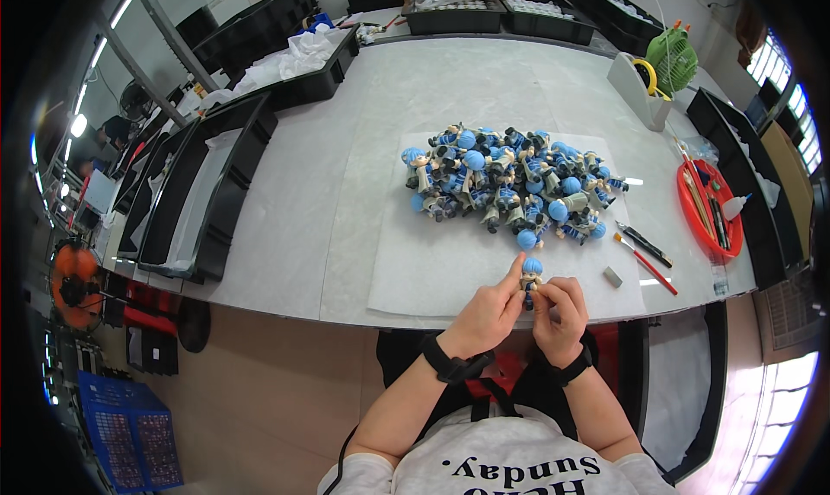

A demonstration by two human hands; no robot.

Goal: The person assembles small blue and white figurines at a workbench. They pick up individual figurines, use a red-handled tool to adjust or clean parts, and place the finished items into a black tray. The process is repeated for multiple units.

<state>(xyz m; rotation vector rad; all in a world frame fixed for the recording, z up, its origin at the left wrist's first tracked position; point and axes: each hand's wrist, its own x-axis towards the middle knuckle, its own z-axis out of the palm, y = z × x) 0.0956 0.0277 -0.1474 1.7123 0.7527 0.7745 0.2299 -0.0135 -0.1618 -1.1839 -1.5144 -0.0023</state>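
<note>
Left hand (493,312) and right hand (560,318) both pinch one blue-haired doll (531,274) between fingertips, roughly upright, at the near edge of the worktop (298,218). Heap of similar dolls (506,179) lies just beyond both hands on a white sheet (415,274). Right of the right hand: grey block (612,277), red-handled brush (647,263), farther off a red basket (733,251) of tools. Progress: one doll apparently being worked on; heap unsorted, so can't tell which are done or left.
</note>
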